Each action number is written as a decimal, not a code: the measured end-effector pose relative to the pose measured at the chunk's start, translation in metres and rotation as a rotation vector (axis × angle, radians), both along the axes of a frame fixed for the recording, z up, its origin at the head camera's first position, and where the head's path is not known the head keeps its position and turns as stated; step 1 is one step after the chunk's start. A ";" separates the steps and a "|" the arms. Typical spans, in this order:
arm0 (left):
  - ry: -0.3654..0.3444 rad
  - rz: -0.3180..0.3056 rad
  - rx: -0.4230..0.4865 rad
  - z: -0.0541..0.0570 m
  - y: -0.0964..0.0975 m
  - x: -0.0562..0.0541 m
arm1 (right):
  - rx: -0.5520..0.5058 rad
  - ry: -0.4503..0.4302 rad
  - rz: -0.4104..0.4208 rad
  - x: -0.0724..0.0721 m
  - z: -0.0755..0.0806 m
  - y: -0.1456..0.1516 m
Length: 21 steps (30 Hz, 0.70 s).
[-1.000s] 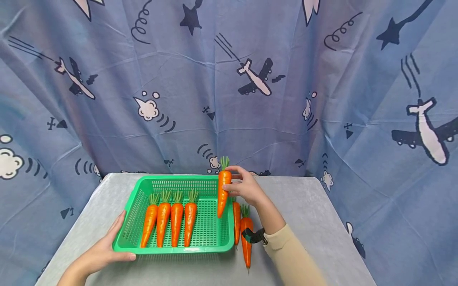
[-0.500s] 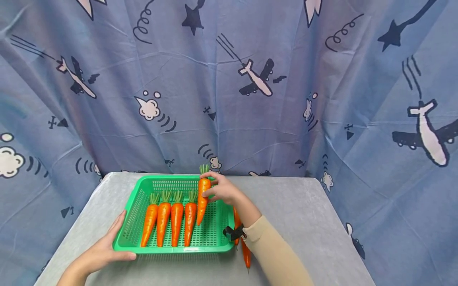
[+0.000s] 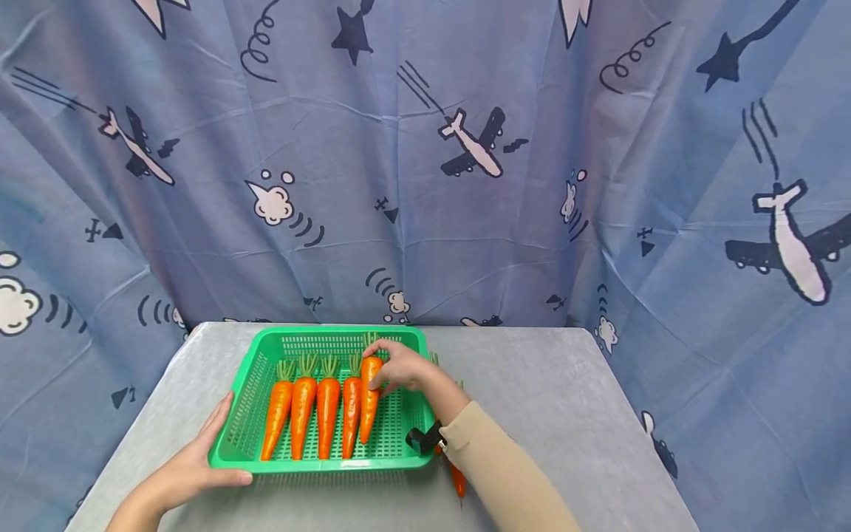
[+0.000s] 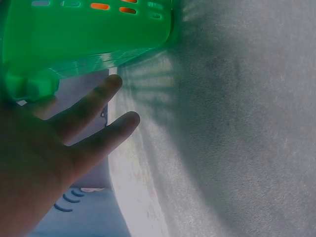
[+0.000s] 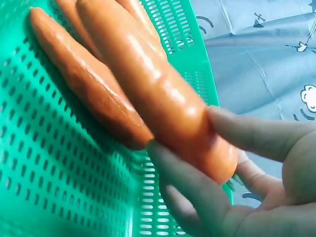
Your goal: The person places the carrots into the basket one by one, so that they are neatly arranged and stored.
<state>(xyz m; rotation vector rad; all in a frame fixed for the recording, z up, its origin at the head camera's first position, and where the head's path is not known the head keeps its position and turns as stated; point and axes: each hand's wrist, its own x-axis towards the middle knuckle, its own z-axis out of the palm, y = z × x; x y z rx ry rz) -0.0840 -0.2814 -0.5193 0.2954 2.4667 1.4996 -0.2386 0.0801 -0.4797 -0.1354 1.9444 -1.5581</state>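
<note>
My right hand (image 3: 402, 369) pinches an orange carrot (image 3: 369, 391) with green stems near its top, inside a green perforated basket (image 3: 319, 466). In the right wrist view, thumb and fingers clasp the thick end of this carrot (image 5: 153, 89), its narrow end pointing away. Several other carrots (image 3: 326, 417) lie side by side in the basket, stems toward the back; the held one slants beside the rightmost. My left hand (image 3: 189, 465) rests against the basket's front left corner, thumb along the front rim. Its fingers reach out straight beside the basket wall (image 4: 89, 29) in the left wrist view.
Right of the basket, carrots lie on the pale grey table (image 3: 545, 414); my right forearm mostly hides them, and one carrot's tip (image 3: 459, 482) shows. A blue patterned curtain (image 3: 319, 148) hangs behind and around the table.
My right hand has brought the carrot leftward from above the basket's right rim, then lowered it beside the row. My left hand and the basket have stayed in place.
</note>
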 end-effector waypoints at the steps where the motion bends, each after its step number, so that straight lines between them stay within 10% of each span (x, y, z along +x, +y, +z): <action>1: 0.003 0.000 0.000 0.000 0.000 0.000 | 0.004 -0.005 -0.002 0.000 -0.001 -0.001; 21: 0.017 0.006 -0.014 0.000 0.000 0.001 | 0.205 -0.021 -0.037 0.002 -0.023 -0.008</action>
